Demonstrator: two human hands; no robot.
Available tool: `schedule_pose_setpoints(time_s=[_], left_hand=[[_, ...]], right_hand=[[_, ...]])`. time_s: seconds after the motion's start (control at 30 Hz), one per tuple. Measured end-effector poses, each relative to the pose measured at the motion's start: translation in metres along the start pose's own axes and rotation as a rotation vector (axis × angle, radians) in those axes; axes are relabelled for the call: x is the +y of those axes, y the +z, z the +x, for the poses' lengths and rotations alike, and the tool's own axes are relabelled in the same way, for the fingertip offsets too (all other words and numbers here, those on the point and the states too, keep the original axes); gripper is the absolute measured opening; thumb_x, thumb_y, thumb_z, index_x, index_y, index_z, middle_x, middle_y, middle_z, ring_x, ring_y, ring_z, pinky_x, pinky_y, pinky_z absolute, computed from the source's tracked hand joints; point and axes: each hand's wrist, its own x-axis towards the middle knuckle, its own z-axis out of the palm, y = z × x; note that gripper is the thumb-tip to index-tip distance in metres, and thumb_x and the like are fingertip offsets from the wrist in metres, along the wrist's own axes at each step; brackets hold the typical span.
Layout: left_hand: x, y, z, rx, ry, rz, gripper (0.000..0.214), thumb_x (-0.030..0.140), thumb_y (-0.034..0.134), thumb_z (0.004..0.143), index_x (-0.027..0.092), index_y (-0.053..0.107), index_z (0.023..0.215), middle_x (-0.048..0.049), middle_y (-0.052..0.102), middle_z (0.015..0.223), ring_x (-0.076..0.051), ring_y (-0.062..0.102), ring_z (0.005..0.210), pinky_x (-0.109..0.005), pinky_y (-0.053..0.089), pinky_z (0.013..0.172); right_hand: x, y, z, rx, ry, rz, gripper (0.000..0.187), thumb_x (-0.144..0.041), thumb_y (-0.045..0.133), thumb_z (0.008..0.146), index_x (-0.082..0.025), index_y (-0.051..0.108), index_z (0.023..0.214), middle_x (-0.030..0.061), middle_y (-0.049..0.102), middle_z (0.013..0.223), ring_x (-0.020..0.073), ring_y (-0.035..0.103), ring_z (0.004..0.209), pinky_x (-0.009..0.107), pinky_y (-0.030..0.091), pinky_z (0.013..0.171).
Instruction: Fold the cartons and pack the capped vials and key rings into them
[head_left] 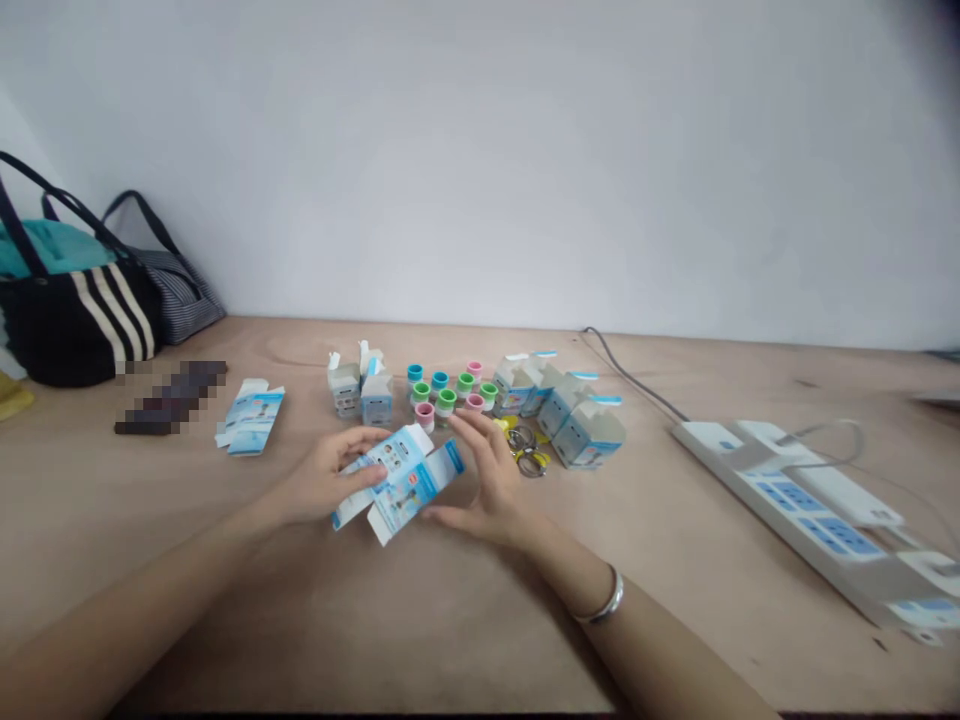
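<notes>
My left hand [326,478] grips a half-folded blue-and-white cardboard box [397,482] from its left side, with the fingers lying across the printed face. My right hand [487,485] cups the box's right end, with the thumb reaching under it. Just beyond my hands stand several coloured plastic rings [444,398] in blue, green and pink. Small white-and-blue cartons [577,425] stand to their right, and metal hose clamps [529,450] lie close to my right fingers. Another flattened box [251,418] lies on the left.
A wooden table [480,600] carries everything. A long white power strip [795,510] lies at the right, its dark cable [630,375] running to the wall. Striped bags [75,310] stand at the far left, beside a pixelated dark object [172,398].
</notes>
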Motion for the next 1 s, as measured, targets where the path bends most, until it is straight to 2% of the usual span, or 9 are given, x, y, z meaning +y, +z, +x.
schedule_pose_setpoints(time_s=[0.07, 0.17, 0.27, 0.4, 0.5, 0.6, 0.73, 0.83, 1.0], left_hand=[[-0.009, 0.004, 0.011, -0.07, -0.085, -0.093, 0.05, 0.04, 0.07, 0.073, 0.019, 0.057, 0.116, -0.008, 0.067, 0.114, -0.025, 0.064, 0.102, -0.039, 0.053, 0.087], [-0.021, 0.01, 0.021, -0.122, -0.178, -0.195, 0.048, 0.04, 0.072, 0.07, 0.017, 0.061, 0.111, -0.0078, 0.07, 0.104, -0.025, 0.065, 0.098, -0.039, 0.053, 0.084], [-0.025, 0.016, 0.024, -0.144, -0.197, -0.235, 0.047, 0.043, 0.071, 0.071, 0.017, 0.062, 0.109, -0.0073, 0.071, 0.102, -0.024, 0.066, 0.095, -0.038, 0.053, 0.083], [-0.023, 0.015, 0.019, -0.04, -0.168, -0.12, 0.047, 0.048, 0.067, 0.074, 0.018, 0.062, 0.109, -0.0074, 0.069, 0.104, -0.023, 0.065, 0.095, -0.036, 0.053, 0.082], [-0.021, 0.008, 0.007, 0.015, -0.102, -0.034, 0.047, 0.047, 0.066, 0.074, 0.02, 0.058, 0.112, -0.0083, 0.065, 0.112, -0.024, 0.061, 0.104, -0.037, 0.051, 0.086], [-0.021, 0.0, -0.008, 0.008, -0.037, 0.051, 0.048, 0.043, 0.07, 0.072, 0.021, 0.055, 0.112, -0.0085, 0.062, 0.112, -0.025, 0.058, 0.107, -0.039, 0.049, 0.091], [-0.024, -0.002, -0.02, -0.107, 0.016, 0.1, 0.054, 0.038, 0.074, 0.068, 0.023, 0.049, 0.114, -0.0076, 0.06, 0.111, -0.023, 0.059, 0.106, -0.042, 0.046, 0.095], [-0.027, 0.004, -0.018, -0.088, 0.032, 0.135, 0.053, 0.035, 0.074, 0.068, 0.024, 0.049, 0.114, -0.0066, 0.061, 0.112, -0.023, 0.058, 0.106, -0.042, 0.046, 0.095], [-0.034, 0.014, -0.01, -0.069, 0.08, 0.198, 0.029, 0.028, 0.063, 0.078, 0.021, 0.056, 0.105, -0.0043, 0.065, 0.103, -0.019, 0.061, 0.097, -0.035, 0.049, 0.088]], right_hand=[[-0.003, -0.003, 0.001, -0.126, -0.082, -0.024, 0.093, -0.055, 0.072, 0.065, -0.025, 0.028, 0.141, 0.0146, 0.036, 0.139, 0.0334, 0.035, 0.128, 0.051, 0.03, 0.105], [-0.005, -0.004, 0.001, -0.316, -0.139, -0.012, 0.096, -0.055, 0.075, 0.06, -0.024, 0.033, 0.14, 0.0142, 0.037, 0.141, 0.0333, 0.035, 0.129, 0.051, 0.029, 0.104], [-0.003, 0.0, 0.0, -0.397, -0.115, 0.015, 0.089, -0.044, 0.075, 0.063, -0.023, 0.036, 0.139, 0.0144, 0.04, 0.14, 0.0322, 0.039, 0.126, 0.049, 0.033, 0.102], [0.002, 0.002, -0.001, -0.422, -0.066, 0.057, 0.068, -0.028, 0.071, 0.067, -0.022, 0.047, 0.13, 0.0119, 0.053, 0.13, 0.0275, 0.052, 0.114, 0.041, 0.041, 0.094], [0.002, -0.001, 0.001, -0.427, -0.026, 0.045, 0.058, -0.031, 0.072, 0.068, -0.022, 0.054, 0.123, 0.0107, 0.061, 0.119, 0.0264, 0.058, 0.105, 0.038, 0.044, 0.087], [-0.002, -0.005, 0.003, -0.417, 0.008, 0.023, 0.049, -0.035, 0.071, 0.07, -0.022, 0.059, 0.116, 0.0095, 0.065, 0.109, 0.0245, 0.062, 0.094, 0.034, 0.045, 0.079], [-0.01, -0.011, 0.005, -0.406, 0.072, -0.014, 0.054, -0.043, 0.072, 0.069, -0.023, 0.059, 0.118, 0.0085, 0.064, 0.103, 0.0229, 0.061, 0.087, 0.031, 0.044, 0.071], [-0.015, -0.014, 0.006, -0.41, 0.117, -0.044, 0.064, -0.056, 0.069, 0.068, -0.023, 0.056, 0.121, 0.0086, 0.06, 0.1, 0.0223, 0.059, 0.083, 0.03, 0.044, 0.066], [-0.016, -0.015, 0.006, -0.414, 0.118, -0.07, 0.057, -0.064, 0.06, 0.074, -0.019, 0.059, 0.109, 0.0105, 0.056, 0.098, 0.0221, 0.057, 0.083, 0.033, 0.045, 0.068]])
